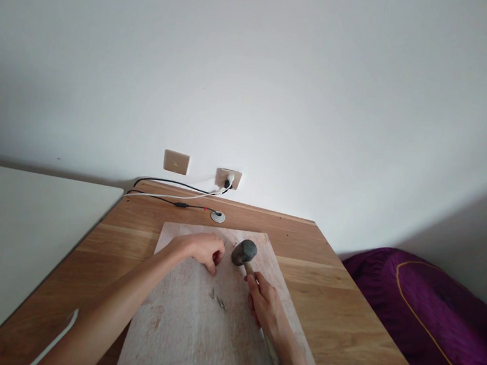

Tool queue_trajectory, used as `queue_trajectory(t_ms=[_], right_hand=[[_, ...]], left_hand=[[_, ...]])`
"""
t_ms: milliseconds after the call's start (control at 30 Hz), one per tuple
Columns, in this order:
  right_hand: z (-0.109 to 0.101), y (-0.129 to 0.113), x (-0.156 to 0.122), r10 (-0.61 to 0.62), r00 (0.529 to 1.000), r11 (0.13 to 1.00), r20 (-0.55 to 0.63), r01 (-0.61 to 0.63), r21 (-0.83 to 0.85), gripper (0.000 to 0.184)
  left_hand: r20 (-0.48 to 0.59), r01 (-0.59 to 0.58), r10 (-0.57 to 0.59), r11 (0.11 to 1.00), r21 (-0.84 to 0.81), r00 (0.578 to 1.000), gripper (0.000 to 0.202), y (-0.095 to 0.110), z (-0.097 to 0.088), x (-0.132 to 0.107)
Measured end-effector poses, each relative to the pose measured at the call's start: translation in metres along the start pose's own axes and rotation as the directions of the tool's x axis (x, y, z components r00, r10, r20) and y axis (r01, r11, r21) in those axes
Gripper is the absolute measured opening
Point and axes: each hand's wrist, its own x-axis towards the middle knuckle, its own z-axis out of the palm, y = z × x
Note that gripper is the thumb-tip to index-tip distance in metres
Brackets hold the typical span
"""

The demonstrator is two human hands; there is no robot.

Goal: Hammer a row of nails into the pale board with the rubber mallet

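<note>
A pale wooden board (182,326) lies on a wooden desk (334,312). My left hand (204,251) rests on the board's far part with fingers curled in a pinch; what they hold is too small to make out. My right hand (266,308) is closed round the wooden handle of a black rubber mallet (244,253), whose head hovers just right of the left fingertips. Several loose nails (218,299) lie on the board between the hands.
A white table (18,235) adjoins the desk on the left. Black and white cables (174,190) run along the desk's back edge to a wall socket (228,178). A purple bedspread (427,326) lies to the right.
</note>
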Motion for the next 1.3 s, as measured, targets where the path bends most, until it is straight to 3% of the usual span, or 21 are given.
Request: queue_trajectory(t_ms=[233, 367, 433, 767, 967, 1100, 1233, 1300], right_hand=[[0.0, 0.0, 0.001, -0.017, 1.0, 1.0, -0.005, 0.017, 0.019, 0.05], [-0.001, 0.001, 0.0, -0.037, 0.999, 0.999, -0.007, 0.037, 0.018, 0.048], [-0.001, 0.001, 0.0, -0.041, 0.999, 0.999, -0.007, 0.041, 0.012, 0.047], [-0.002, -0.001, 0.0, -0.008, 1.0, 1.0, 0.007, 0.008, 0.027, 0.047], [-0.002, -0.002, 0.001, 0.002, 1.0, 1.0, 0.01, -0.002, 0.023, 0.048], [-0.002, -0.003, 0.001, 0.011, 1.0, 1.0, 0.015, -0.011, 0.003, 0.047], [-0.002, -0.003, 0.001, 0.0, 1.0, 1.0, 0.018, 0.0, 0.002, 0.042], [-0.002, -0.003, 0.001, -0.002, 1.0, 1.0, 0.017, 0.002, 0.007, 0.041]], left_hand=[[-0.216, -0.059, 0.021, 0.984, -0.17, 0.976, 0.015, -0.018, -0.023, -0.008], [-0.392, -0.061, -0.019, 0.98, -0.192, 0.92, 0.012, -0.032, -0.028, -0.006], [-0.431, -0.073, -0.015, 0.98, -0.186, 0.902, 0.011, -0.037, -0.025, -0.003], [-0.373, -0.014, -0.01, 0.998, -0.06, 0.928, 0.007, -0.034, -0.015, 0.002], [-0.359, -0.015, -0.012, 0.997, -0.072, 0.933, 0.015, -0.029, -0.014, 0.002], [-0.328, -0.008, -0.02, 0.997, -0.082, 0.944, 0.008, -0.029, -0.012, 0.002], [-0.366, -0.016, -0.047, 0.986, -0.167, 0.929, 0.004, -0.031, 0.001, -0.001], [-0.428, -0.027, -0.075, 0.973, -0.228, 0.901, 0.002, -0.031, 0.01, -0.002]])
